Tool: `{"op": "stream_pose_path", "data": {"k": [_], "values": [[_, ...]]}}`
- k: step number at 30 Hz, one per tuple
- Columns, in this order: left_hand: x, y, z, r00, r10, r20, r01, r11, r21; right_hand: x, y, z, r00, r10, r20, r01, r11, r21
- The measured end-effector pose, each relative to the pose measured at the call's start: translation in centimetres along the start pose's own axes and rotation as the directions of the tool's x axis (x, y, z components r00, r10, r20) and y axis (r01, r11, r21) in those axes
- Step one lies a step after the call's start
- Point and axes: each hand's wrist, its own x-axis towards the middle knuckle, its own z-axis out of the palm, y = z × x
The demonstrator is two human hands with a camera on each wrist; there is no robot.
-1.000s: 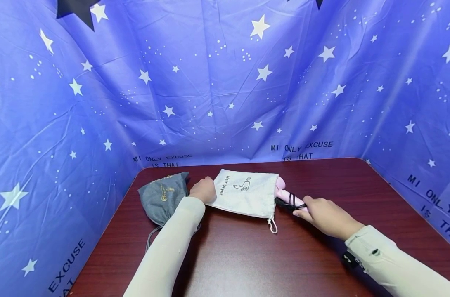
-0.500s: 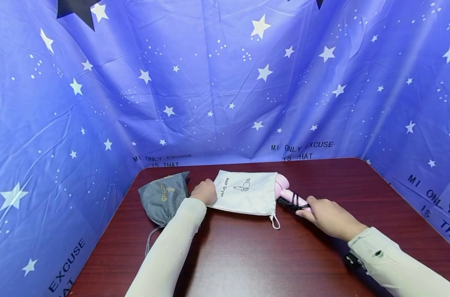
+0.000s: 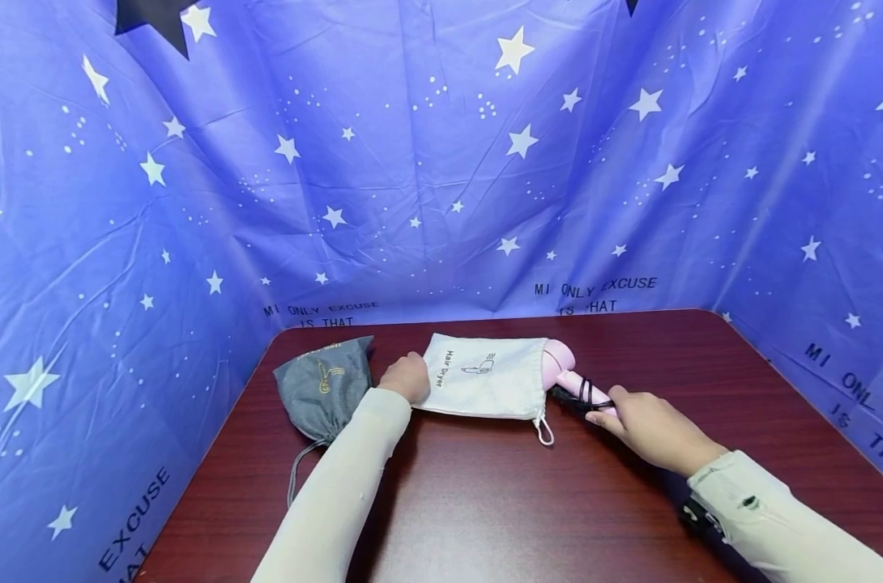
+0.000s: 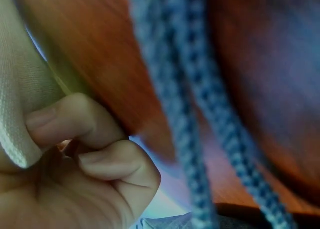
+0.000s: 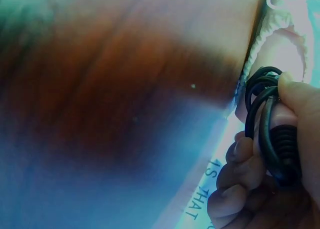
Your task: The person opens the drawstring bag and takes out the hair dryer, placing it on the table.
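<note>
A white drawstring bag (image 3: 510, 380) printed "Hair Dryer" lies at the middle of the table, its mouth facing right. My left hand (image 3: 407, 378) grips the bag's closed left end; in the left wrist view curled fingers (image 4: 80, 121) pinch its corner cloth (image 4: 25, 94). From the mouth sticks a pink hair dryer (image 3: 558, 362), its front part hidden inside the bag. My right hand (image 3: 649, 425) holds the dryer's handle, which has a black cord (image 3: 586, 395) wound round it. In the right wrist view the thumb and fingers wrap handle and cord (image 5: 270, 119).
A grey drawstring bag (image 3: 323, 385) with a gold print lies left of my left hand, its cord (image 3: 296, 474) trailing beneath the left sleeve. The brown table (image 3: 485, 502) meets a blue star-patterned curtain (image 3: 412, 162) at the back and sides.
The dryer has slid rightward, so more of its pink body shows outside the white bag's mouth. My right hand has moved slightly right with the handle. My left hand keeps its grip.
</note>
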Motion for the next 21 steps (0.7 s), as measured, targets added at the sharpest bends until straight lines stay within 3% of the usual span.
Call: {"op": "stream_pose_path", "data": {"k": [7, 21], "values": [[-0.5, 0.5, -0.5, 1.000, -0.010, 0.008, 0.010, 1.000, 0.010, -0.3, 0.9, 0.2, 0.998, 0.058, -0.021, -0.058, 0.998, 0.013], [-0.1, 0.1, -0.5, 0.998, 0.044, 0.035, -0.045, 0.998, 0.048, -0.6, 2.1, 0.1, 0.997, 0.069, -0.032, -0.069, 0.998, 0.010]]}}
